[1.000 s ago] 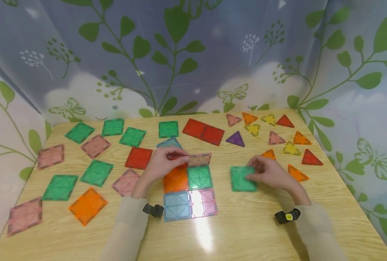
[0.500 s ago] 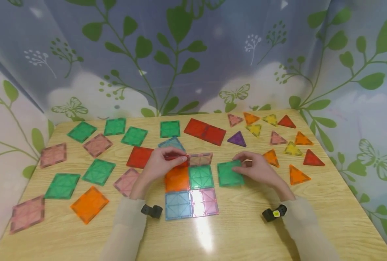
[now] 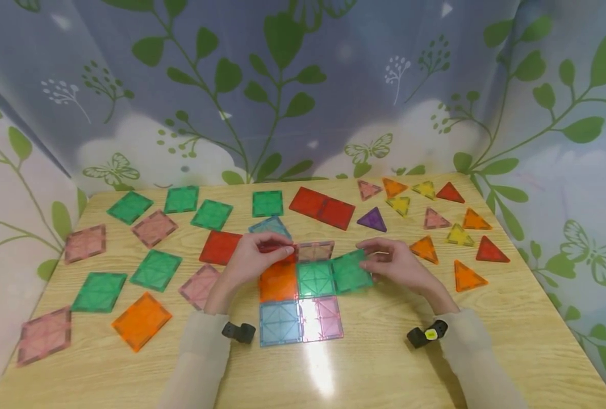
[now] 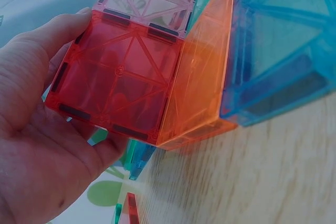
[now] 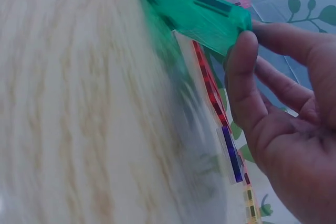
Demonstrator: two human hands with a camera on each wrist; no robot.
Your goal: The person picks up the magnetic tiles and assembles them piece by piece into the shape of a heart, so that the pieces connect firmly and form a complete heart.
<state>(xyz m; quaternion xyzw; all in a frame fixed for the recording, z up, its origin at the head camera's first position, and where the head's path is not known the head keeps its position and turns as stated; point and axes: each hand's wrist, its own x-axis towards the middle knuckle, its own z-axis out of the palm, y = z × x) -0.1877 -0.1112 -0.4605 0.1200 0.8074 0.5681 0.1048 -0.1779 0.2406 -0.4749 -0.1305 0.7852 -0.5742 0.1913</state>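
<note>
My left hand (image 3: 254,250) grips the edge of a red square magnetic tile (image 4: 118,74), which stands up at the back of a flat orange tile (image 3: 277,283). Beside the red one, a pink tile (image 3: 316,251) also stands up, behind a flat green tile (image 3: 308,287). In front lie a blue tile (image 3: 280,322) and a pink tile (image 3: 329,318), completing a two-by-two block. My right hand (image 3: 398,262) pinches another green square tile (image 3: 352,272) by its right side. That tile is tilted, its left edge right at the block's green tile.
Loose square tiles, such as an orange one (image 3: 141,321) and a green one (image 3: 99,292), lie on the left. Two red squares (image 3: 322,208) lie at the back. Several triangles, including a purple one (image 3: 372,220), are spread over the right of the wooden table (image 3: 410,369).
My right hand has moved left with the green tile, bringing it from apart on the table to the block's right edge and tilting it. The left hand keeps holding the red tile in place.
</note>
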